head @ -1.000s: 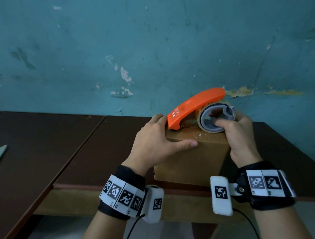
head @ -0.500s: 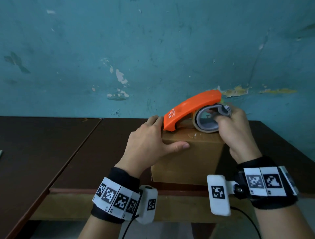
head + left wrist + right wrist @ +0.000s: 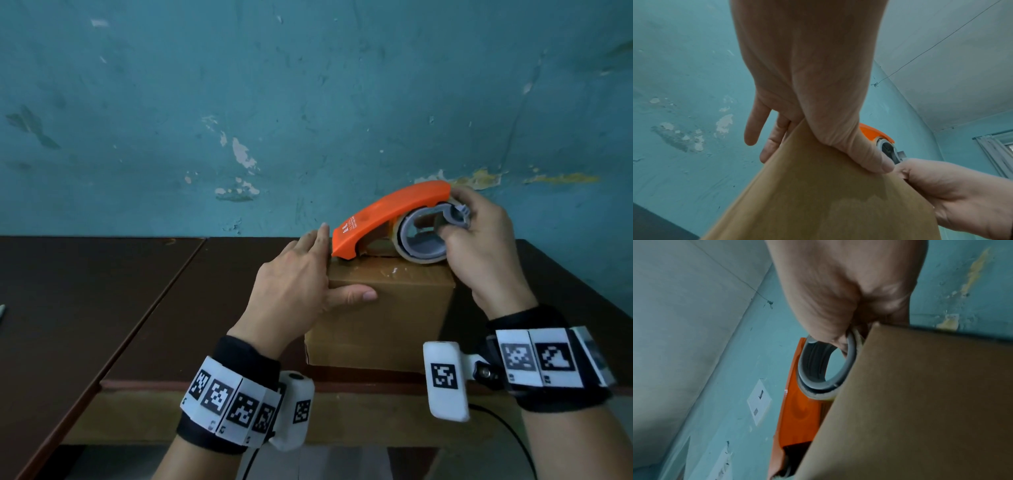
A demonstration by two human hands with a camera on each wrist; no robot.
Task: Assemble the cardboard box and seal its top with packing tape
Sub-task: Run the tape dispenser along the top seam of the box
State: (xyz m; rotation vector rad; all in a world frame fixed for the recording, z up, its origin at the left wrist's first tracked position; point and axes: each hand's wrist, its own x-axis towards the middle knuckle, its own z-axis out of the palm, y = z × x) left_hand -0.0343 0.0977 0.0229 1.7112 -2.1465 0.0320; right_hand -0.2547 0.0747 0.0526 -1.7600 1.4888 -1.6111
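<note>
A closed brown cardboard box (image 3: pixel 387 318) stands near the front edge of the dark table (image 3: pixel 137 301). On its top lies an orange tape dispenser (image 3: pixel 390 214) with a grey-cored roll of packing tape (image 3: pixel 416 245). My right hand (image 3: pixel 479 246) grips the dispenser's rear, fingers curled through the grey ring (image 3: pixel 851 356). My left hand (image 3: pixel 298 284) lies over the box's top left corner, thumb (image 3: pixel 865 154) pressed on the front face, fingers along the left side (image 3: pixel 768 142). The orange dispenser (image 3: pixel 799 415) runs along the box's top edge (image 3: pixel 910 402).
A teal wall (image 3: pixel 274 120) with peeling paint rises right behind the table. A second dark table (image 3: pixel 68 291) adjoins on the left, with a small pale object (image 3: pixel 1 310) at its left edge. The box sits close to the table's front rim (image 3: pixel 342 383).
My right hand has shifted toward the dispenser's rear, and the fingers now curl through the grey ring from behind. The left hand has kept its hold on the box corner.
</note>
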